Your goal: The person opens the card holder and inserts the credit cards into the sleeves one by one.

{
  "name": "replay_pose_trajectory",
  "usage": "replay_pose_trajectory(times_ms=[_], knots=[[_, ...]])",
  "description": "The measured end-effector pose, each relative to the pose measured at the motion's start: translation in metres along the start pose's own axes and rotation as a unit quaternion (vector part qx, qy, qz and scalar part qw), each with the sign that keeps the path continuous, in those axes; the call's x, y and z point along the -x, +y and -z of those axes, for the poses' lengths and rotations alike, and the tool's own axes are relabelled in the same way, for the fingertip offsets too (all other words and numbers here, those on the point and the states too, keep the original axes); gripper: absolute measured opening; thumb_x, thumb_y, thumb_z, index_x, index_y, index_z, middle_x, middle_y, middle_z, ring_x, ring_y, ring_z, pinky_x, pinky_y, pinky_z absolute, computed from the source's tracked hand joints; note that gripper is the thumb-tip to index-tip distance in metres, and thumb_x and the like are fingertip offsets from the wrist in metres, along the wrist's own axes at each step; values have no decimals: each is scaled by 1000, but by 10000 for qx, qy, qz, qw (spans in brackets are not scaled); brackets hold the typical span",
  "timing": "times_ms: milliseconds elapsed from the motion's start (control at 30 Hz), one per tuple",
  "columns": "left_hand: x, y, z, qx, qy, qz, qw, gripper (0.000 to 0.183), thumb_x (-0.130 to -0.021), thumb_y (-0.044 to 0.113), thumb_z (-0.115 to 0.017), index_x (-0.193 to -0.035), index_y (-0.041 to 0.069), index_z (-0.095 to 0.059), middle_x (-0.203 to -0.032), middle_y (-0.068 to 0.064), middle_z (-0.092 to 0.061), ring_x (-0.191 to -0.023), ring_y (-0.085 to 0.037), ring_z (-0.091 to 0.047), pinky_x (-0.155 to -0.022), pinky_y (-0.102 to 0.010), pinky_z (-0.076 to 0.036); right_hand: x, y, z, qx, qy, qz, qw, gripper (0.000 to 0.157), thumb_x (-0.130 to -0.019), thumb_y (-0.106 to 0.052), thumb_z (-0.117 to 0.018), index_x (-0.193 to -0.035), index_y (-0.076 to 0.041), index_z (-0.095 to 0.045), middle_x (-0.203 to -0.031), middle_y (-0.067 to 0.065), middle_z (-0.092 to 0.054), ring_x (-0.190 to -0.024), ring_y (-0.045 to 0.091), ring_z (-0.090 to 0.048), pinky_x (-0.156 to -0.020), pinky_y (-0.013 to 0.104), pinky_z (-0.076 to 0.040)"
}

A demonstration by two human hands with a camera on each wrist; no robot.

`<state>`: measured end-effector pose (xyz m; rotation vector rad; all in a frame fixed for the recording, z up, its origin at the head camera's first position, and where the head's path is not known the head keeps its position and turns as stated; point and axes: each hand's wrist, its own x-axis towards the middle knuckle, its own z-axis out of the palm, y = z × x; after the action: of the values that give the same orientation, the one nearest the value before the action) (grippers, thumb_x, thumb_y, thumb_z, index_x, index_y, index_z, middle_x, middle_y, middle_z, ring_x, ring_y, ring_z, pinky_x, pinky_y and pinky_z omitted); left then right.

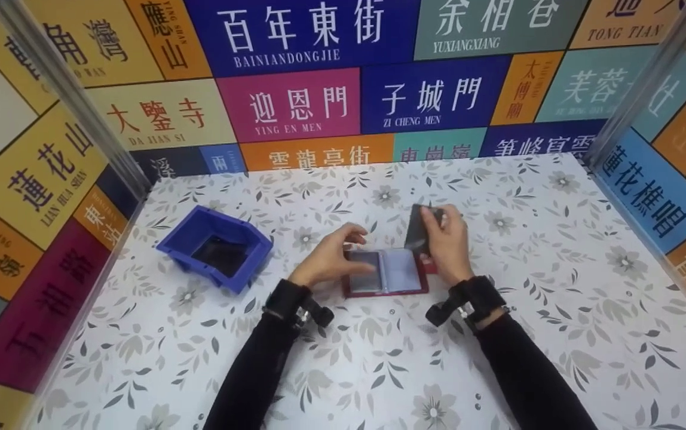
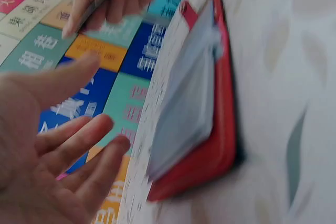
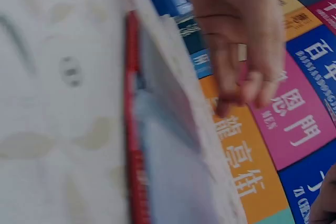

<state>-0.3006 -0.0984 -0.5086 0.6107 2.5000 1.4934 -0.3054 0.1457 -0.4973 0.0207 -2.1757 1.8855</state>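
A small red card holder [image 1: 426, 290] lies open on the table, its clear plastic sleeves [image 1: 403, 272] facing up. Its red strap [image 2: 188, 15] with a snap sticks out at the right side. My left hand [image 1: 328, 257] hovers over the left half, fingers spread and loosely bent, holding nothing. In the left wrist view a gap shows between those fingers and the sleeves. My right hand [image 1: 452, 242] pinches a thin dark card [image 1: 416, 230] between thumb and fingers, above the holder's upper right corner. Only a sliver of the right hand [image 3: 324, 198] enters the right wrist view.
A blue plastic bin [image 1: 181, 230] stands at the left, with a dark interior [image 1: 220, 255]. The table has a white floral cover [image 1: 379, 370]. Panels with printed street names [image 1: 295, 101] wall in the back and both sides.
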Motion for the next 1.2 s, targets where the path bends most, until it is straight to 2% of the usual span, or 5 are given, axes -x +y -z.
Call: replay_pose_trajectory(times_ms=[267,433,733,1000,1200], knots=[[11,-15,17,-1999,-927,162,9753,106,-64,35,-99,-155,16,-47,-150,-5,-53,-139,-23,-48,-120,-40,-38,-18,-10,29,-839,479,-32,9953,35,-95,-15,-75,-118,-4,-51,-110,8,-62,-92,13,-70,-76,22,-61],[11,-11,14,-2049,-861,226,9747,100,-66,31,-98,-153,16,-50,-145,-2,-56,-133,-21,-51,-118,-38,-39,-22,-10,40,-1238,190,-163,9920,44,-89,-9,-81,-129,-8,-64,-111,9,-67,-92,18,-71,-77,24,-62],[12,-12,12,-2010,-857,308,9753,101,-65,29,-98,-152,13,-50,-144,-3,-57,-133,-22,-52,-119,-39,-39,-27,-17,45,-594,487,-306,9966,25,-93,-18,-78,-92,-7,-56,-82,-6,-64,-76,8,-61,-65,17,-51],[13,-11,13,-2072,-840,248,9744,102,-63,30,-99,-152,13,-51,-139,-2,-59,-129,-21,-54,-117,-39,-41,-26,-20,44,-554,-484,-245,9970,37,-107,-18,-55,-134,8,-57,-105,2,-58,-81,10,-64,-63,22,-59],[12,-12,13,-2082,-852,208,9741,102,-64,31,-99,-152,13,-51,-142,-3,-58,-131,-21,-53,-118,-38,-40,-26,-18,48,-110,-274,-340,9990,24,-103,-22,-65,-110,1,-64,-90,-7,-67,-80,6,-63,-71,18,-54]])
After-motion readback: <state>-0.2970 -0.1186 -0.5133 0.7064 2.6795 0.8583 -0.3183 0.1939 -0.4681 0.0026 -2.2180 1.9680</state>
